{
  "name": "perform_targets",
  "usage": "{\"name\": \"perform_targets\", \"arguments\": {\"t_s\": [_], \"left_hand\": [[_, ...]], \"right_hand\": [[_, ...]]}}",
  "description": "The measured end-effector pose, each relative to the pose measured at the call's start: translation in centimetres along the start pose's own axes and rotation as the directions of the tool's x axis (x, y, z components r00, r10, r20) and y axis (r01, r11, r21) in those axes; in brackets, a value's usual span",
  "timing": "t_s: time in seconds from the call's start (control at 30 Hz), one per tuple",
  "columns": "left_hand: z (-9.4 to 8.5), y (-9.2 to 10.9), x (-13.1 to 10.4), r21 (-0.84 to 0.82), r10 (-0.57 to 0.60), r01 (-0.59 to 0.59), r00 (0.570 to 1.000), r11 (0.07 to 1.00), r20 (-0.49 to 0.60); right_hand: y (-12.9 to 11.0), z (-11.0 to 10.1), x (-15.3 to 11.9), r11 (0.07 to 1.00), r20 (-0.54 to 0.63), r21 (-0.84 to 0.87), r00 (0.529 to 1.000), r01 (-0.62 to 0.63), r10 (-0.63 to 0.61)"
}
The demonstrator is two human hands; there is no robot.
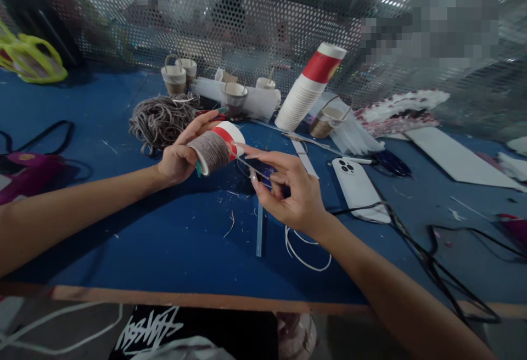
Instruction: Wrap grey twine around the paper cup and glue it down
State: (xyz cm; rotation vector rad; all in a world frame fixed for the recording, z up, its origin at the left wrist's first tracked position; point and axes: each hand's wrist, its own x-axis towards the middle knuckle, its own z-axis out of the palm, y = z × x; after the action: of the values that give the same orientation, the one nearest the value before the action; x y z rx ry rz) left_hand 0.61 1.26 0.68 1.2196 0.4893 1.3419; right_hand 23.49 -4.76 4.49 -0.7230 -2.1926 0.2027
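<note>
One cord-wrapped paper cup [209, 151] is clasped in the left hand [178, 158]; one cord strand [258, 172] runs from it into the curled fingers of the right hand [297, 191], held apart. Beyond them I count five handled cups [174, 81], one cord heap [161, 118] and one paper-cup stack [307, 88]; right of the right hand, one smartphone [362, 191].

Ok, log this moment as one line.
left fingers: holding cord-wrapped paper cup; right fingers: holding cord strand; grey cord pile: on blue table
</note>
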Motion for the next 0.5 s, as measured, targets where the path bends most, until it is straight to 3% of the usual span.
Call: {"name": "perform_targets", "arguments": {"t_s": [0.23,0.5], "left_hand": [[0.12,-0.01,0.05,-0.011,-0.026,0.026,0.999,1.000,0.024],[-0.23,-0.35,0.12,-0.025,0.001,0.001,0.998,1.000,0.061]], "right_hand": [[0.20,0.04,0.17,0.999,0.209,0.028,0.978,-0.015,0.009],[0.39,0.05,-0.05,0.999,0.209,-0.042,0.978,-0.003,0.011]]}}
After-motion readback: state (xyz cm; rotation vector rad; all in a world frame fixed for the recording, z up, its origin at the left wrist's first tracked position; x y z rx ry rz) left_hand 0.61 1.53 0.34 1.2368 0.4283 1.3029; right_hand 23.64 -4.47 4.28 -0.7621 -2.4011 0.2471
